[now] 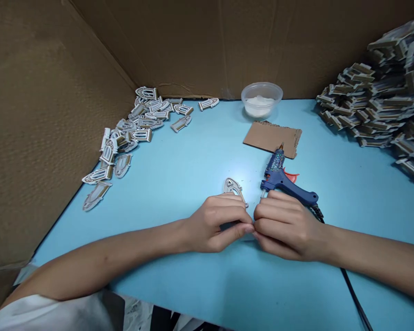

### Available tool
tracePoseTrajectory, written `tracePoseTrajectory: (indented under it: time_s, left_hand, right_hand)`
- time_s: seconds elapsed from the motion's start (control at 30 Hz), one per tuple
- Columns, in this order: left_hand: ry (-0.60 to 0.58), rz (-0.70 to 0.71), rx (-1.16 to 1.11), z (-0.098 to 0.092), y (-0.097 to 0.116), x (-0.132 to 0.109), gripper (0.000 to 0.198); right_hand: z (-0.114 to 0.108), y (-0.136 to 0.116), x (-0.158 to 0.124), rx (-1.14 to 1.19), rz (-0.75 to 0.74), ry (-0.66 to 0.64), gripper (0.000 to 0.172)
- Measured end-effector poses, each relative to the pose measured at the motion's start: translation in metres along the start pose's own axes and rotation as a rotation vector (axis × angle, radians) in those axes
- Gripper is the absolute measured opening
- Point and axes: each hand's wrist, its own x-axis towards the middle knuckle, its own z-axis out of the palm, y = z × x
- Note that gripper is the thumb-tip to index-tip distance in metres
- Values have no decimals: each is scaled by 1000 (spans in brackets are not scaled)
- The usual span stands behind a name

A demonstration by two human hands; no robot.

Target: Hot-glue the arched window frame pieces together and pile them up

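Smooth matt blue table [193, 174], rough brown corrugated cardboard walls [48, 115], torn cardboard scrap [262, 137] far right, clear glossy plastic bowl [261, 96], blue plastic glue gun [286, 181] with glittery barrel, grey-and-tan cut window-shaped pieces [138, 124] far left

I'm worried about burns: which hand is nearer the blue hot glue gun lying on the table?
Right. The right hand lies close beside the handle of the blue hot glue gun; the left hand is farther off, to the gun's left.

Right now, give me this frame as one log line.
left hand: gripping small grey arched cut-out piece | right hand: fingers curled, fingertips against left's | blue hot glue gun: lying on light-blue table behind right hand
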Motion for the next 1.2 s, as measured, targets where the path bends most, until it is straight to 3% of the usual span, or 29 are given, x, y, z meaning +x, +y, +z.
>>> tracePoseTrajectory:
  time_s: [0.27, 0.53, 0.67, 0.9, 1.03, 1.2]
  left_hand:
    - [-38, 64, -15, -6, -9, -5, 9]
    - [104, -124, -105, -13, -9, -3, 12]
    - [152, -225, -136, -14, -10, -3, 15]
    - [163, -249, -150, -14, -11, -5, 16]
    - [134, -175, -115, -14, -9, -3, 13]
    - [22, -26, -78, -11, -10, -2, 4]
  right_hand:
    - [-2, 3, -1, 80, 19, -14, 23]
    - [4, -5, -5, 44, -282, -136, 27]
    - [4, -9, -6, 26, -330, -151, 27]
    - [-1, -5, -4, 137, -201, -184, 23]
    - [-2, -2, -4, 137, -27, -71, 32]
    - [-3, 2, -3, 140, 149, 17, 19]
